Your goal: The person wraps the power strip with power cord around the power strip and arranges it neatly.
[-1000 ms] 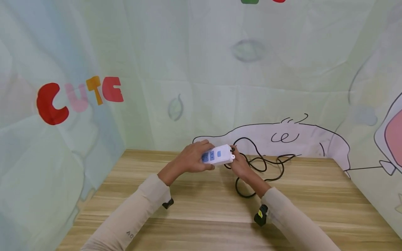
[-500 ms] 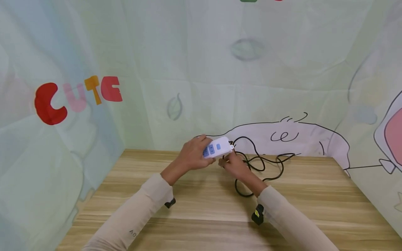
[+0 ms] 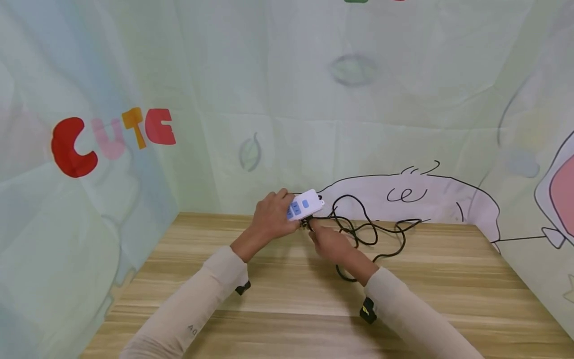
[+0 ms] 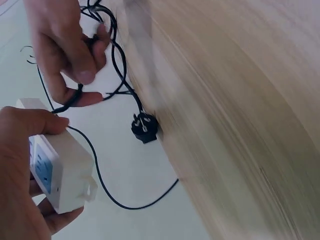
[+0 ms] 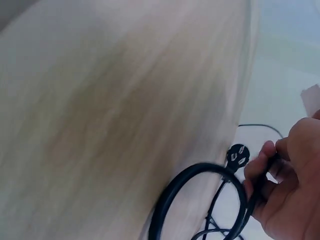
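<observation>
My left hand grips a white power strip with blue sockets, thumb along one side and fingers underneath in the left wrist view. The strip is held up near the back of the table, tilted. Just below and right of it, my right hand pinches the black power cord between thumb and fingers. From the right hand the cord bends into a thick loop in the right wrist view. The three-pin plug hangs near the right fingers, its prongs showing; the right wrist view also has the plug beside the fingertips.
Loose cord coils lie on the wooden table to the right of the hands. A printed cloth backdrop rises behind the table and along both sides.
The right hand has shifted left from the strip's cord end to beneath it, now with cord in its fingers. The left hand has raised the strip slightly and tilted it more.
</observation>
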`<state>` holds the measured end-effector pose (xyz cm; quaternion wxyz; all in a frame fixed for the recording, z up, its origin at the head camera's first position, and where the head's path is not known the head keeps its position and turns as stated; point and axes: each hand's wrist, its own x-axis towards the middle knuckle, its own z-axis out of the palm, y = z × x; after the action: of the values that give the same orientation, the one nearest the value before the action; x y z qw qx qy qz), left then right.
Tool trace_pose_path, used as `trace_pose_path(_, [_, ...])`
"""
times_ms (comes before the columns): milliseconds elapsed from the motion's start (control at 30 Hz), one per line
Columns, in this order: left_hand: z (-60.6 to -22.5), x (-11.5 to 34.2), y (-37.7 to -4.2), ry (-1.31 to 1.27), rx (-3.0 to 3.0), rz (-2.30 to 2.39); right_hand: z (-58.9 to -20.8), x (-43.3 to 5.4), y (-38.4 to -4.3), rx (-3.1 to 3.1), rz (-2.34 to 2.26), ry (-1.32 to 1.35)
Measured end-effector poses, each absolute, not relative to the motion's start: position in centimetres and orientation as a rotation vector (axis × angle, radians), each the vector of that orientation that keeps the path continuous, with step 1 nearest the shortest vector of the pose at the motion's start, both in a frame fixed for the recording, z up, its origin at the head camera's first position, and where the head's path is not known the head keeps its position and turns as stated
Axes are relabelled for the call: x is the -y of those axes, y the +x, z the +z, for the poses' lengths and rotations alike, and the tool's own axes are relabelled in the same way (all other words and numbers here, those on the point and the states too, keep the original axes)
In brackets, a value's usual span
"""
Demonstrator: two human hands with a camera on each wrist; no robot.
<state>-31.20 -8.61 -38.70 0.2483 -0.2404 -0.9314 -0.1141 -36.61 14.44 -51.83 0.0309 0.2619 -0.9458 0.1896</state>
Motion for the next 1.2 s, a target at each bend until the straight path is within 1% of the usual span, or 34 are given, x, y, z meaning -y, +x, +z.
trace_pose_path(67, [-38.8,8.9,-31.5,-0.629,2.553,-0.263,-52.3,-14.4,-36.5,2.857,0.495,0.857])
trace_pose_path(133, [-39.0,9.2,-31.7,-0.613,2.557,-0.227,-50.9,-14.1,-35.0,2.813,0.404,0.888])
trace_pose_path(200, [-39.0,9.4,-31.8,-0.603,2.564,-0.2,-50.7,-14.8,-34.8,2.741,0.383,0.949])
trace_pose_path(300, [-39.1,9.6,-32.0,-0.609,2.573,-0.15,-47.3,-14.6,-32.0,2.731,0.377,0.978])
trace_pose_path(367, [-39.1,9.6,-32.1,-0.62,2.577,-0.094,-46.3,-14.5,-31.3,2.702,0.376,1.006])
trace_pose_path(433, [-39.2,9.6,-32.2,-0.639,2.576,-0.029,-43.8,-13.6,-29.2,2.717,0.32,0.991])
trace_pose_path(467, [-39.2,9.6,-32.2,-0.648,2.573,0.002,-43.5,-13.5,-29.0,2.693,0.286,1.002])
trace_pose_path(733, [-39.1,9.2,-32.0,-0.708,2.576,0.179,-43.0,-13.7,-28.7,2.518,0.027,1.051])
trace_pose_path(933, [-39.2,8.9,-31.2,-0.851,2.596,0.282,-43.1,-14.4,-28.8,2.265,-0.216,1.163])
trace_pose_path(1200, [-39.7,8.5,-30.3,-0.959,2.63,0.368,-42.4,-15.5,-29.5,2.162,-0.236,1.266])
